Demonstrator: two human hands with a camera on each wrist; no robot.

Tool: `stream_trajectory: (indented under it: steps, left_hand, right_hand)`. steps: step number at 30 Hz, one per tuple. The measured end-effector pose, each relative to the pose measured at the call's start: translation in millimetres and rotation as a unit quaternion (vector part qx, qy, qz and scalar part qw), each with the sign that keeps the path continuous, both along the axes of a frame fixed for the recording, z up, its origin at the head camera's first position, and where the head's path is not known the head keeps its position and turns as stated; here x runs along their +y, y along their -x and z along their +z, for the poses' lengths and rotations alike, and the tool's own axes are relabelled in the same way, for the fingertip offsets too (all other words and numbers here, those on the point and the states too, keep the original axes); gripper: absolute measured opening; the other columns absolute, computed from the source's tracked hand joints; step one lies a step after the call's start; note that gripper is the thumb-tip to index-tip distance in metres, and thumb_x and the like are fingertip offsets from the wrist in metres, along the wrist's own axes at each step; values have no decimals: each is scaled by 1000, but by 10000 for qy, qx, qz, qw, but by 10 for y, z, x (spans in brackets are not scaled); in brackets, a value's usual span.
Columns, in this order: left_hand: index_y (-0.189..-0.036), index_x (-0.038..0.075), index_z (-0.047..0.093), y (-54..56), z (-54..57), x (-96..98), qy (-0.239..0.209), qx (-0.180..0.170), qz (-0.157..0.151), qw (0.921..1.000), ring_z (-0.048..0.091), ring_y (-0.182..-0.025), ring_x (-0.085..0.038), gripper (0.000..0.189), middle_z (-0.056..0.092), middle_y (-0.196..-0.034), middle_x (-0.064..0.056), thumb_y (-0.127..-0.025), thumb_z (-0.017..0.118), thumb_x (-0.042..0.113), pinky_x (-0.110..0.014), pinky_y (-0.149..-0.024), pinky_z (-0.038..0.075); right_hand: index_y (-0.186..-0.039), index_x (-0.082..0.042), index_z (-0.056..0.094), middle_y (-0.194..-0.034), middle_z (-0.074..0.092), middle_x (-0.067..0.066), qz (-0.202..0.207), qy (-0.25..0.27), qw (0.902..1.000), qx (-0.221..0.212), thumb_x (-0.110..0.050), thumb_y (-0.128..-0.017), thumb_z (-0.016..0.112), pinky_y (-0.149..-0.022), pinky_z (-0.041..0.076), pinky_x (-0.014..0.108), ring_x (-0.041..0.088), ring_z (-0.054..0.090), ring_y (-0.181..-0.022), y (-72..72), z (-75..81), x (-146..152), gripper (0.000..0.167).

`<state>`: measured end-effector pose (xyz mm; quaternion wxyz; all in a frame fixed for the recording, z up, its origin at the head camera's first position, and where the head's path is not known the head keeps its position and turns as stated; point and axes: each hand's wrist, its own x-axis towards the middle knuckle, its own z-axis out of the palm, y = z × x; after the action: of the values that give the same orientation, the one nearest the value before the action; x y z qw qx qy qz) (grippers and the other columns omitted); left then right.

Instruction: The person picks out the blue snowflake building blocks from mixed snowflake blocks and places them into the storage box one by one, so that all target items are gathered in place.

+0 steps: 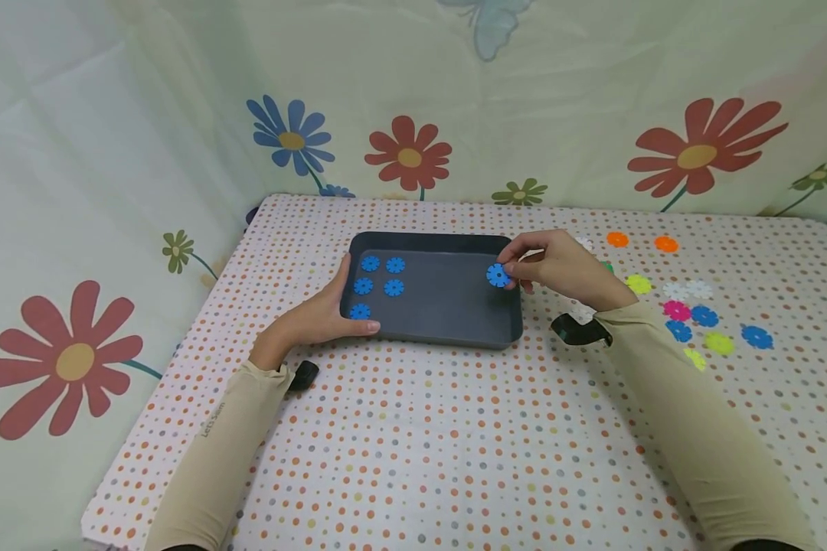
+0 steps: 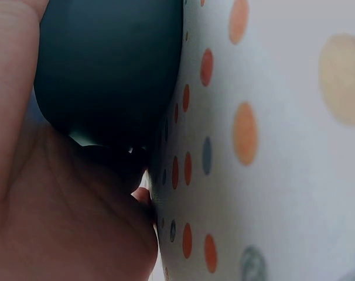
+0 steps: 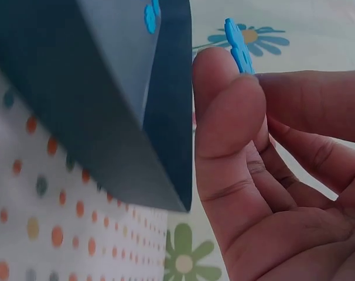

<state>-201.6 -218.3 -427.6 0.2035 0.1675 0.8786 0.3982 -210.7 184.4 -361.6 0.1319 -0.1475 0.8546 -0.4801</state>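
A dark grey rectangular tray point(image 1: 448, 302) lies on the table, with several blue notched discs point(image 1: 363, 285) in rows at its left end. My left hand point(image 1: 320, 312) holds the tray's left end, its thumb along the front edge and its fingers by the left side. In the left wrist view the palm is close against the tray's outer wall point(image 2: 113, 70). Over the right end of the tray, my right hand point(image 1: 558, 264) pinches another blue notched disc point(image 1: 498, 275) between thumb and fingers. The right wrist view shows this disc point(image 3: 241, 50) upright, beside the tray wall point(image 3: 171, 105).
Loose notched discs lie on the dotted tablecloth point(image 1: 413, 444) to the right: orange point(image 1: 617, 239), yellow point(image 1: 639, 284), pink point(image 1: 677, 310), white and several blue point(image 1: 757, 337). Some are partly hidden by my right wrist. A flowered curtain point(image 1: 558, 138) hangs behind the table.
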Motion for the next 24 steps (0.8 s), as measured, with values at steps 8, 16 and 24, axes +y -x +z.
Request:
stream_trajectory:
  steps: [8, 16, 24]
  left_hand:
    - [-167, 24, -28, 6, -9, -8, -45, 21, -67, 10000, 5, -163, -33, 141, -17, -177, -4, -88, 83, 60, -60, -124, 24]
    - [-167, 24, -28, 1, 6, 2, -56, 14, -21, 10000, 5, -163, -31, 141, -16, -177, -3, -88, 83, 60, -60, -124, 24]
    - [-167, 23, -28, 2, 5, 0, -56, 4, -52, 10000, 4, -163, -32, 142, -17, -177, -5, -88, 83, 61, -60, -124, 23]
  right_hand:
    - [-117, 0, 73, -101, 74, 15, 282, 40, 9996, -41, -11, -105, 70, -71, 56, 35, 37, 67, -84, 36, -5, -208, 17]
    - [-114, 2, 73, -99, 73, 16, 486, 90, 9988, 22, -7, -104, 70, -75, 59, 40, 41, 68, -85, 97, -50, -407, 14]
    - [-112, 3, 74, -101, 71, 17, 701, 217, 9973, 71, -4, -103, 70, -74, 59, 40, 37, 69, -80, 136, -66, -612, 12]
